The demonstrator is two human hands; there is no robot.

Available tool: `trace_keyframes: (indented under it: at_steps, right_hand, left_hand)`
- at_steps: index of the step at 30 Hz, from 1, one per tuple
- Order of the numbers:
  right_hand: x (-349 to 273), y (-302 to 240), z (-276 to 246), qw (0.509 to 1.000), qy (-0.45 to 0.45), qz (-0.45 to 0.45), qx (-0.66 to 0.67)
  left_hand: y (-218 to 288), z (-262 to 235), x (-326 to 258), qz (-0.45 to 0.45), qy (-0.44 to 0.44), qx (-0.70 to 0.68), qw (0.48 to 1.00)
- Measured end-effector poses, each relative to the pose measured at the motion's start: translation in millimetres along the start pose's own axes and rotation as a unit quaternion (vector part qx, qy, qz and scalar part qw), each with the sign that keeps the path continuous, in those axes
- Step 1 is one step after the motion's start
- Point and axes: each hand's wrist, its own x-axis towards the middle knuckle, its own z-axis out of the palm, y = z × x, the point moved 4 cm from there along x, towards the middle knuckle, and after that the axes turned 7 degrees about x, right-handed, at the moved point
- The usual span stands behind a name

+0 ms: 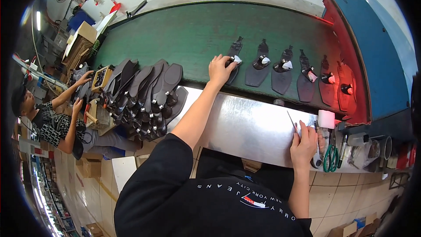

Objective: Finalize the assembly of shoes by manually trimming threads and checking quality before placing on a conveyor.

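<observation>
My left hand (220, 69) reaches over the green conveyor belt, its fingers closed on the dark strap of a sandal (236, 50) with a white piece at the strap. That sandal lies leftmost in a row of dark sandals on the belt, beside another sandal (254, 79). Over the right end of the metal ledge, my right hand (303, 147) grips a thin pointed tool (292, 122); its exact kind is unclear. A pink-white roll (326, 118) stands beside that hand, near green-handled scissors (331, 160).
A heap of dark sandals (151, 92) covers the left end of the metal ledge (245, 123). Further left, a co-worker (48, 123) handles dark pieces by a wooden box (101, 78). At right, red-lit curtains (357, 92) hang under a blue machine housing (372, 39).
</observation>
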Motion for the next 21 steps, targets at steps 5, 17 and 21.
trace_keyframes:
  at_steps: [5,17,21]
  right_hand:
    - [-2.9,-35.3,-23.9,0.994,0.08,-0.067,0.022]
    - [0.4,-85.7,-32.8,0.631,-0.062,0.017,0.773]
    - [2.5,-87.4,-46.3,0.645,-0.047,0.017,0.763]
  left_hand:
    - [10.9,-14.1,-12.8,0.033,0.09,-0.008,0.995]
    - [156.9,-138.8,-152.4,-0.045,-0.402,-0.638,0.655]
    - [152.5,-132.2,-165.7,-0.084,-0.374,-0.668,0.638]
